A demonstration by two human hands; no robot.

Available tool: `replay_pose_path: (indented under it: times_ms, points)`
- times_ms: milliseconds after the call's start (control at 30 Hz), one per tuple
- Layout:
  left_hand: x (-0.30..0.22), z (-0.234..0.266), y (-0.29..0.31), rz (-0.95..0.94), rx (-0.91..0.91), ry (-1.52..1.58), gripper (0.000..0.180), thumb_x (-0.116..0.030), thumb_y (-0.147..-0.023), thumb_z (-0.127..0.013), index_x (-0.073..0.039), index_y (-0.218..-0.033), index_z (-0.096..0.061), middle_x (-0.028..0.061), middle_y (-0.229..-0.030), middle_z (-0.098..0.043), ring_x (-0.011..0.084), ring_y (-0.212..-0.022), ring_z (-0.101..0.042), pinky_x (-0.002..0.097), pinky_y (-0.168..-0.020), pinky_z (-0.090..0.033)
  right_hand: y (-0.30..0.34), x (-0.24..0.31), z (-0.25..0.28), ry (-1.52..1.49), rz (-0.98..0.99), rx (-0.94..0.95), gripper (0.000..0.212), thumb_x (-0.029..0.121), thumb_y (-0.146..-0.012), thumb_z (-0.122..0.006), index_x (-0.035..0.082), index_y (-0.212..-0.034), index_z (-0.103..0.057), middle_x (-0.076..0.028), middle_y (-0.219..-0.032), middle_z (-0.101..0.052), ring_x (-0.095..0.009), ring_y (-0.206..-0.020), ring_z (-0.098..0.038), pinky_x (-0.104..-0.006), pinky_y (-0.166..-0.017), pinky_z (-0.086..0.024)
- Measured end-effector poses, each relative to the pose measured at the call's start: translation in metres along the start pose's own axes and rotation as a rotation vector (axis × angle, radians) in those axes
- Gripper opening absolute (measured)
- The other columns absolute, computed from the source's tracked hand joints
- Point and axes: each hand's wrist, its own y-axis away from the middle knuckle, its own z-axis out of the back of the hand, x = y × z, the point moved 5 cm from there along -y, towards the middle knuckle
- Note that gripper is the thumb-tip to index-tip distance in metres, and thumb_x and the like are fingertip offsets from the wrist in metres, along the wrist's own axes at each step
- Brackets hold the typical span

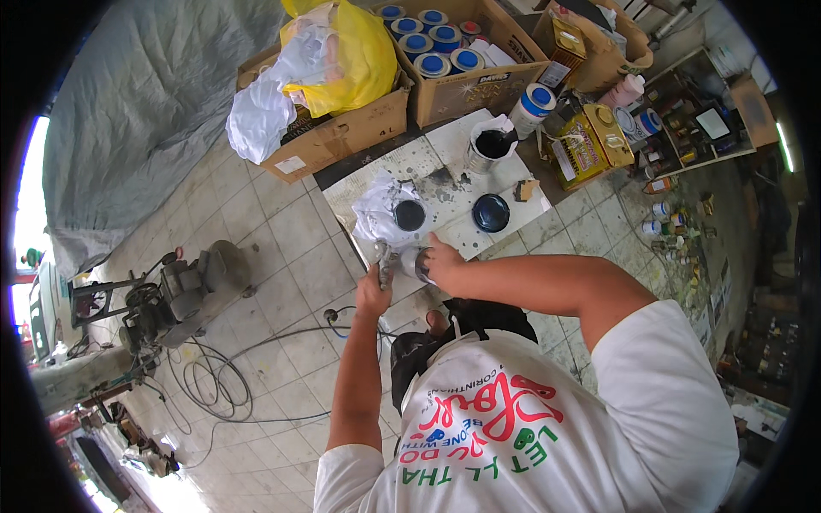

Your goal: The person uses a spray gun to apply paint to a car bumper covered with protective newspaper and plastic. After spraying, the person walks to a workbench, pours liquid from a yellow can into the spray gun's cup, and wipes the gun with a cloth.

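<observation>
Near the front edge of the white work board (pixel 445 151), my left hand (pixel 374 292) is closed around a metal spray gun (pixel 384 259). My right hand (pixel 444 262) wraps round a silvery cylindrical cup (pixel 414 263) beside the gun; whether the two are joined is hard to make out. Just beyond them, a round black piece (pixel 409 215), a lid or a filled cup, lies on crumpled white plastic (pixel 373 208). A shiny black round lid (pixel 491 213) rests to the right. Farther back stands an open can (pixel 490 154) of black paint.
Cardboard boxes (pixel 342 134) (pixel 469 94) border the board's far side, one topped by a yellow bag (pixel 351 64), one holding blue-capped cans (pixel 432 64). A yellow tin (pixel 593 145) stands at right. A compressor (pixel 201 278) and coiled hose (pixel 209 376) occupy the tiled floor at left.
</observation>
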Motion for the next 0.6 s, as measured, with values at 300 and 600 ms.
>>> replay_pose_path:
  times_ms: [300, 600]
  points:
    - [-0.006, 0.004, -0.002, 0.07, 0.0, -0.102, 0.029, -0.024, -0.091, -0.066, -0.003, -0.108, -0.059, 0.03, -0.094, -0.066, 0.0513, -0.092, -0.062, 0.0569, -0.076, -0.05, -0.014, -0.011, -0.026, -1.982, -0.237, 0.338, 0.06, 0.046, -0.081, -0.083, 0.015, -0.127, -0.062, -0.002, -0.127, -0.061, -0.019, -0.116, -0.057, -0.0395, -0.085, -0.053]
    - [0.008, -0.002, -0.004, 0.07, 0.022, -0.076, 0.034, -0.025, -0.091, -0.064, -0.001, -0.115, -0.058, 0.0309, -0.096, -0.067, 0.0513, -0.093, -0.062, 0.0577, -0.078, -0.048, 0.021, 0.01, -0.032, -3.279, 0.034, -0.392, 0.052, 0.05, -0.097, -0.062, 0.019, -0.137, -0.048, 0.001, -0.131, -0.056, -0.018, -0.116, -0.055, -0.0355, -0.092, -0.051]
